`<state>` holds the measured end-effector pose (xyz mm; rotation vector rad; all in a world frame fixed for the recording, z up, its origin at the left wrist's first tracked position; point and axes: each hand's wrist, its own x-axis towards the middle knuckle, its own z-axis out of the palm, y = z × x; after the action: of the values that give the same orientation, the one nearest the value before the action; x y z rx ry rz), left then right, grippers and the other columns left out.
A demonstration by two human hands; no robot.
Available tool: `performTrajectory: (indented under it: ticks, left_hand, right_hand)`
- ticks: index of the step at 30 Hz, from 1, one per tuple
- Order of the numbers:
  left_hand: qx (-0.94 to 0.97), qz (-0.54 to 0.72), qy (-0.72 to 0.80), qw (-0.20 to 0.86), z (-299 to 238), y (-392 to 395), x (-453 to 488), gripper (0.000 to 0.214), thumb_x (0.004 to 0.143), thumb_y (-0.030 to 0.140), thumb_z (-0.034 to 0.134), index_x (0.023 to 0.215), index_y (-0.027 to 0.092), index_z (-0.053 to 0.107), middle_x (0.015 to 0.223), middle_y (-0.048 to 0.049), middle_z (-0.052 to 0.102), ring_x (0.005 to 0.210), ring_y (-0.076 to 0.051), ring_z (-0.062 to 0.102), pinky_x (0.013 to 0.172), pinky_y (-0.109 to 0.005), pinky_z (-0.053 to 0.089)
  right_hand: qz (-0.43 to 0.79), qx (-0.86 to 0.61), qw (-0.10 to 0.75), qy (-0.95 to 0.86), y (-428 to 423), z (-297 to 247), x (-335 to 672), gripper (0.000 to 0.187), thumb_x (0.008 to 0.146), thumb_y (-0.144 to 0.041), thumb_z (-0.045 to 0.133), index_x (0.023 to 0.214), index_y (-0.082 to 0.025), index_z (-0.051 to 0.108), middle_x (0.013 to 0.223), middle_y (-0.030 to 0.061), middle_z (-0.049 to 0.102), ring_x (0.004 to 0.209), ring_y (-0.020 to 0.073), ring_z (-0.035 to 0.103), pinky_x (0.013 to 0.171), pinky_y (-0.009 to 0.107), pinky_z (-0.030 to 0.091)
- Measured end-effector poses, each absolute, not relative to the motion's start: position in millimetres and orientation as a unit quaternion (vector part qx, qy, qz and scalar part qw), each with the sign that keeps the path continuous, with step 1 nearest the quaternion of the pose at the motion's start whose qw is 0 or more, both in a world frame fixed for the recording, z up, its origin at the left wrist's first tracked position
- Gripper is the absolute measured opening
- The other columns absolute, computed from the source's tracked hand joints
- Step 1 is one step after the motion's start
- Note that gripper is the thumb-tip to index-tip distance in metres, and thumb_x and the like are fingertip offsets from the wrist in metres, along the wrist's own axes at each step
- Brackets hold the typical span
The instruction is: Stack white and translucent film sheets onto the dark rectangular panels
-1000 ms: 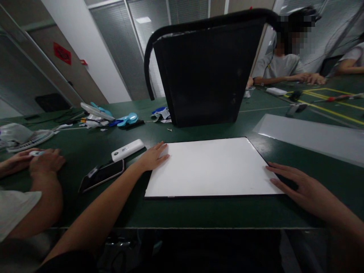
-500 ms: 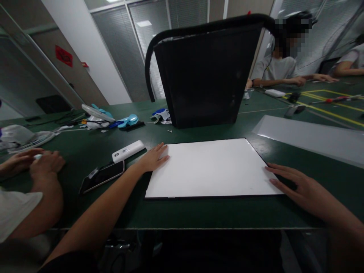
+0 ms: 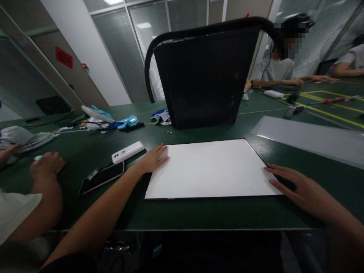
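Observation:
A flat white panel (image 3: 210, 170) with a thin dark edge lies on the green table in front of me. My left hand (image 3: 153, 159) rests on its upper left corner, fingers stretched out and thumb apart on the white face. At the opposite side, my right hand (image 3: 298, 184) touches the right edge, its fingers and thumb spread and the fingertips just on the border. Neither hand wraps round the panel. Left of my left hand lie a white oblong device (image 3: 128, 152) and a dark smartphone (image 3: 102, 177).
A large black bin-like object (image 3: 206, 76) stands behind the panel. A translucent sheet (image 3: 309, 138) lies at the right. Light blue items (image 3: 127, 121) and a bunched mask (image 3: 161, 116) sit farther back. A co-worker's hand (image 3: 48, 165) is at the left; another person (image 3: 275, 72) sits across.
My hands and the panel stay in place. At the left, the co-worker's two hands have come apart, one moving back toward the white bag.

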<state>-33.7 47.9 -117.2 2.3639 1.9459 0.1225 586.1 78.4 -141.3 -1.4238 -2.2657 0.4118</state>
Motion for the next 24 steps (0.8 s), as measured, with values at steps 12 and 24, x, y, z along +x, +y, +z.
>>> performTrajectory:
  ticks: [12,24]
  left_hand:
    - [0.772,0.045,0.633,0.034,-119.6,48.7,-34.8,0.108,0.101,0.084,0.014,0.168,0.002,0.035,0.174,-0.0273,0.026,0.162,-0.039,0.031,0.133,-0.054,0.026]
    - [0.77,0.055,0.635,0.035,-116.0,46.4,-31.5,0.103,0.102,0.083,0.019,0.166,0.005,0.038,0.174,-0.0261,0.028,0.161,-0.038,0.033,0.132,-0.054,0.028]
  right_hand:
    - [0.159,-0.512,0.214,-0.817,79.7,-145.9,588.9,0.067,0.095,-0.08,0.052,0.14,-0.035,0.071,0.153,0.002,0.059,0.138,0.0323,0.059,0.123,0.061,0.045]
    - [0.142,-0.505,0.214,-0.824,78.9,-142.3,587.7,0.063,0.096,-0.078,0.052,0.138,-0.035,0.072,0.151,0.0023,0.061,0.137,0.0348,0.06,0.121,0.063,0.047]
